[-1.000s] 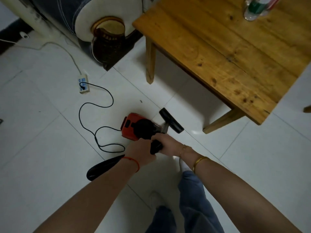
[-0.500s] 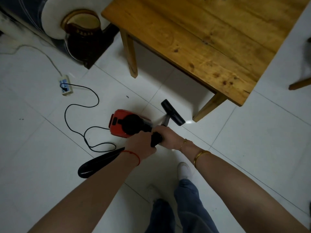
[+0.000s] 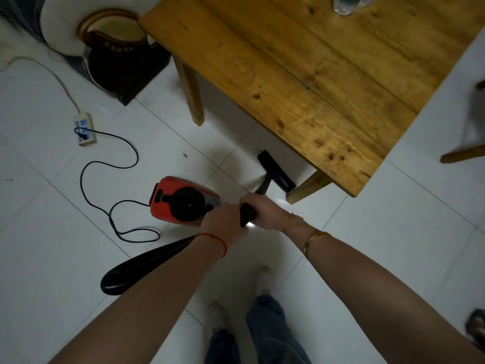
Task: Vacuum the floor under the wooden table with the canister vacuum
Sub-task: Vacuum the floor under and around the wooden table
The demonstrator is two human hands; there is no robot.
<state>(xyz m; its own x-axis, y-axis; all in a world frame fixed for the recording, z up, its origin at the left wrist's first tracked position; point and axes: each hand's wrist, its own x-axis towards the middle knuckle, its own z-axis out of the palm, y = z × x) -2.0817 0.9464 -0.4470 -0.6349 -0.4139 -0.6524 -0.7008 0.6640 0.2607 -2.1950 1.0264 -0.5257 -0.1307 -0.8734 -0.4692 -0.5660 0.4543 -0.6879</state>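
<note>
White floor tiles point(image 3: 52, 232) carry every item listed, left to right, clock directions taken from frame centre

- Power strip point(image 3: 85, 130), cream, at 10 o'clock; pale lead runs off toward 9 o'clock edge; black cord point(image 3: 105, 164) plugged in and snaking across tiles to the vacuum
- Dark glazed jar point(image 3: 115, 56), at 11 o'clock, on a dark base beside the table corner
- Corrugated black hose point(image 3: 141, 264), at 8 o'clock, looped on the floor and passing beneath the left forearm
- Canister vacuum point(image 3: 181, 203), red body with black round top, lying on tiles just left of centre, touching or just beside the left hand
- Left hand point(image 3: 223, 224), red string at wrist, fingers curled closed around the black wand handle point(image 3: 246, 215)
- Right hand point(image 3: 265, 208), gold bangle and fine chain at wrist, closed over the same handle immediately beside the left hand
- Floor nozzle point(image 3: 275, 172), black, flat on tiles at 1 o'clock, at the table edge and just beside the near table leg point(image 3: 307, 186)
- Wooden table point(image 3: 315, 74), plank top, filling 12 to 2 o'clock; clear bottle point(image 3: 346, 5) on it at the top edge, cropped
- White shoes point(image 3: 265, 281) and blue trouser legs at 6 o'clock
</note>
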